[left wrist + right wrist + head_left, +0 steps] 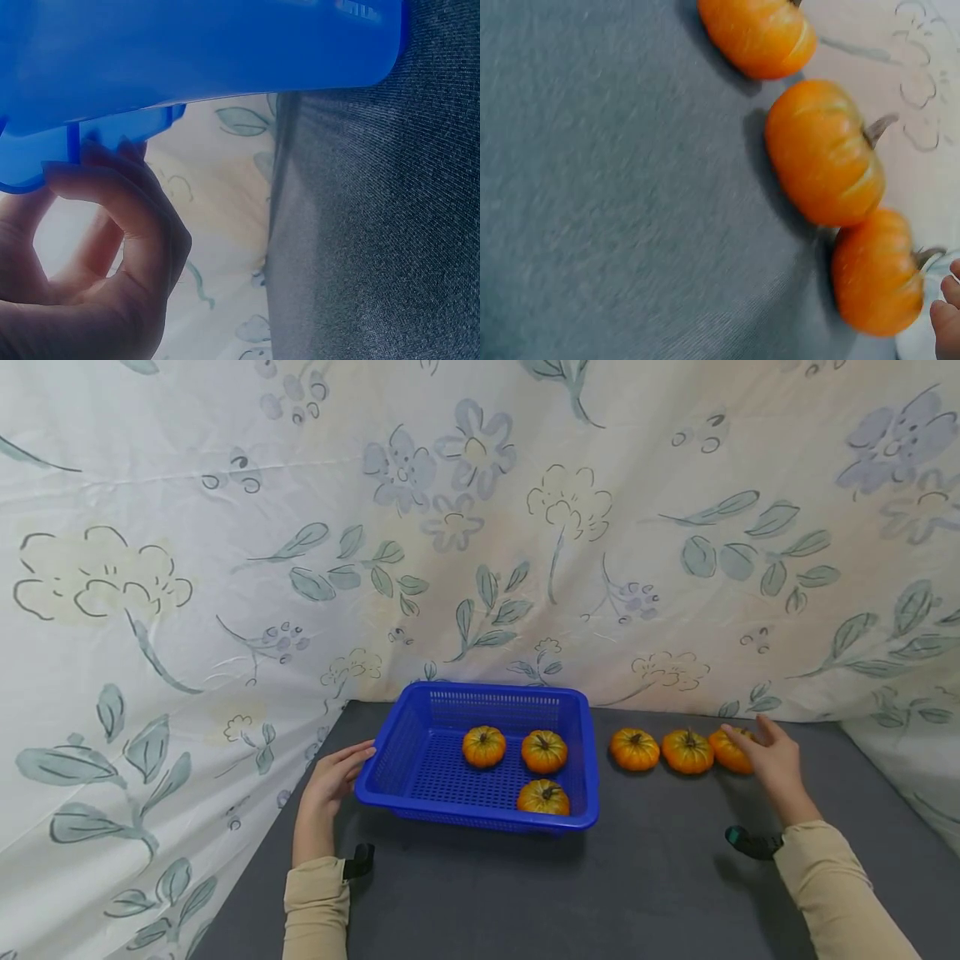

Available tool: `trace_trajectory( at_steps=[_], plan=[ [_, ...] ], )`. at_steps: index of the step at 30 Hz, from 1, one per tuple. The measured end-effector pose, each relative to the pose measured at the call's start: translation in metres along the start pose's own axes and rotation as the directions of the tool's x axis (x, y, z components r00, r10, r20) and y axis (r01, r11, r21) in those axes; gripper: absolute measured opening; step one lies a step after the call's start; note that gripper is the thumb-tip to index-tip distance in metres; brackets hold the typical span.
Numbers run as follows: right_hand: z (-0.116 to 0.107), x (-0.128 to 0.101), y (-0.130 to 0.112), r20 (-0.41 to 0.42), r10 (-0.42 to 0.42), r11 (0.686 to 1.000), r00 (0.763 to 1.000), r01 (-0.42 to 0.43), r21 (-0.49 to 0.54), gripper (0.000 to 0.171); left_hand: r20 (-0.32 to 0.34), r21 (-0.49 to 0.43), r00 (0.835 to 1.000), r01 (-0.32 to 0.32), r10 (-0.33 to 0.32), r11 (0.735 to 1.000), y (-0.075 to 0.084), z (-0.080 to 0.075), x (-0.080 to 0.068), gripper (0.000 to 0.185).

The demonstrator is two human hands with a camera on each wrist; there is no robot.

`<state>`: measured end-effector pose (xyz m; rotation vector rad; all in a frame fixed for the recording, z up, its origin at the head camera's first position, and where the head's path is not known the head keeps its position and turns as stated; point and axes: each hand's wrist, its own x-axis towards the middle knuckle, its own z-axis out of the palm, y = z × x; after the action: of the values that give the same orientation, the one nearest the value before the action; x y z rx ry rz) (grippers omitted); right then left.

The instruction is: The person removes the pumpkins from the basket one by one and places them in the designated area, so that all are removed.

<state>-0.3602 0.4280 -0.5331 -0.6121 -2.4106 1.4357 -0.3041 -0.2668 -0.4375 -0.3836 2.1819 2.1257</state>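
1. Left hand [333, 777]: bare, no glove, no rings or watch visible.
2. Right hand [772, 762]: bare as well, nothing worn on the fingers.
3. Beige long left sleeve of soft knit fabric [317, 906]: covers the forearm, ends in a ribbed cuff at the wrist.
4. Matching beige long right sleeve [836, 893]: same fabric, creased near the cuff.
5. Small black wrist-mounted camera unit on the left wrist [360, 861]: sits just beyond the cuff, on the inner side.
6. Small black wrist-mounted unit with a teal tip on the right wrist [752, 842]: sticks out sideways past the cuff.
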Motion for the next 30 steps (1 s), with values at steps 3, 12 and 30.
trace_trajectory(
  at_steps=[3, 12, 30],
  plan=[
    [-0.003, -0.021, -0.034, 0.022, 0.007, 1.000, 1.000, -0.007, -0.003, 0.106, 0.001, 0.004, 1.000, 0.003, -0.003, 1.000, 0.001, 0.000, 0.000, 0.059],
    [0.001, -0.056, -0.103, 0.127, -0.132, 0.991, 0.983, 0.129, 0.025, 0.090, 0.002, 0.013, 1.000, -0.002, 0.002, 1.000, 0.000, 0.000, 0.001, 0.060],
    [0.024, -0.110, -0.188, 0.286, -0.337, 0.941, 0.897, 0.314, 0.124, 0.086, 0.006, 0.020, 1.000, -0.008, 0.007, 1.000, 0.002, 0.000, -0.001, 0.060]
  ],
)
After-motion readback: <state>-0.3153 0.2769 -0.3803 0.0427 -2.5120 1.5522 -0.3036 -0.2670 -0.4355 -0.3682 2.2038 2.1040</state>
